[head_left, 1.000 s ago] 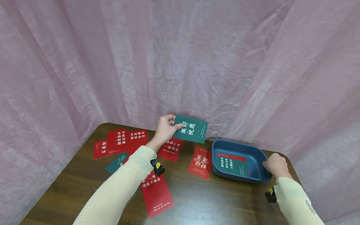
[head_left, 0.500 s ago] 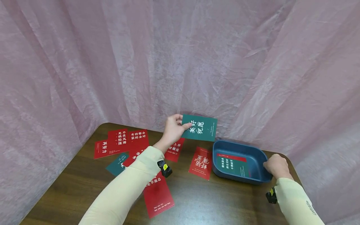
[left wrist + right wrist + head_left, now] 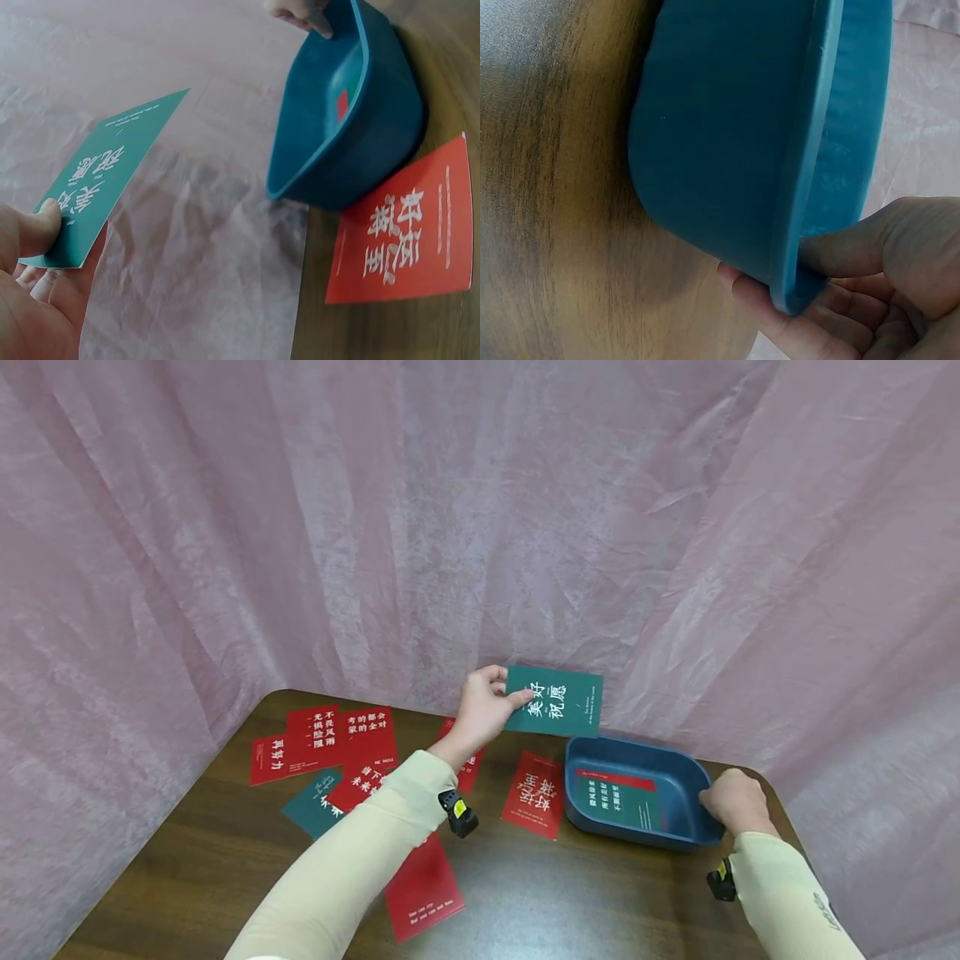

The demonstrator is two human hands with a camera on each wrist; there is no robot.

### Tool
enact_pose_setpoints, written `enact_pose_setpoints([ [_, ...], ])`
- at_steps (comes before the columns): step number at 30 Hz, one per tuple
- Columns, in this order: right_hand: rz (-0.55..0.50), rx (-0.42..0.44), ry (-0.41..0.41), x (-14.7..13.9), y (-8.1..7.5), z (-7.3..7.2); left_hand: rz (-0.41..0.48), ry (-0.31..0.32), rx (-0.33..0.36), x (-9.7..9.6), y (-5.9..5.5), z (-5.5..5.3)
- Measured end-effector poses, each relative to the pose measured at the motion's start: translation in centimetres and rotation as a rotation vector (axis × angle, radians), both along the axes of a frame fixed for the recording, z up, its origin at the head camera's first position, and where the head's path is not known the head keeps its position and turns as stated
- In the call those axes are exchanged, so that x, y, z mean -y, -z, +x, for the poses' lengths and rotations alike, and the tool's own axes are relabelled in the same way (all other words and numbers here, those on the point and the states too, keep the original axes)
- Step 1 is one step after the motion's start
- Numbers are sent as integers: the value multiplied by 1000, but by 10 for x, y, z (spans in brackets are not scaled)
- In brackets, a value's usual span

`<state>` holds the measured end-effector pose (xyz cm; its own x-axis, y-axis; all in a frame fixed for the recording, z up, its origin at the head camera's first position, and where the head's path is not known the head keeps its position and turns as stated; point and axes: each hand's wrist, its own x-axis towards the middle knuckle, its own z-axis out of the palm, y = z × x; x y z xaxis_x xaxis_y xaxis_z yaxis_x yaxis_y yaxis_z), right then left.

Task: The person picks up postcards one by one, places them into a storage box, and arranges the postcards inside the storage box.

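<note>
The left hand (image 3: pixel 480 710) pinches the green rectangular paper card (image 3: pixel 570 718) at one end, with the thumb over its printed face. This card is in the air, its free end near the left back corner of the blue rounded plastic tray (image 3: pixel 684 789), and its white characters read "美好祝愿", with small English words below. The right hand (image 3: pixel 738 802) grips the rim of the tray at its right end, the thumb inside and the fingers outside. In the tray lies a second green card (image 3: pixel 622 806) printed "微风徐来 所有美好 不期而至", partly over a red card (image 3: pixel 637 782). Just left of the tray, on the brown wooden table (image 3: pixel 577 893), is a red card with "好运将至" (image 3: pixel 532 797). Farther left, a red card reads "考的都会 蒙的全对" (image 3: pixel 366 737), and a long red card (image 3: pixel 425 893) says "You can cry". The lettering on the pale yellow right sleeve (image 3: pixel 787 893) is too small to read.
</note>
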<state>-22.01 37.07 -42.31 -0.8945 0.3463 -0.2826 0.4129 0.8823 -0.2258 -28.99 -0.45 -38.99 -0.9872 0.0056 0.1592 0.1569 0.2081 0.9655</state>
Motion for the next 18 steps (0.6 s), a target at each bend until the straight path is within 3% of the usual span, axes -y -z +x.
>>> enact_pose_setpoints([
  [9, -8, -3, -22, 5, -5, 3, 12, 54, -19, -24, 1, 6],
  [18, -14, 4, -14, 6, -5, 5, -20, 55, -47, -46, 6, 14],
])
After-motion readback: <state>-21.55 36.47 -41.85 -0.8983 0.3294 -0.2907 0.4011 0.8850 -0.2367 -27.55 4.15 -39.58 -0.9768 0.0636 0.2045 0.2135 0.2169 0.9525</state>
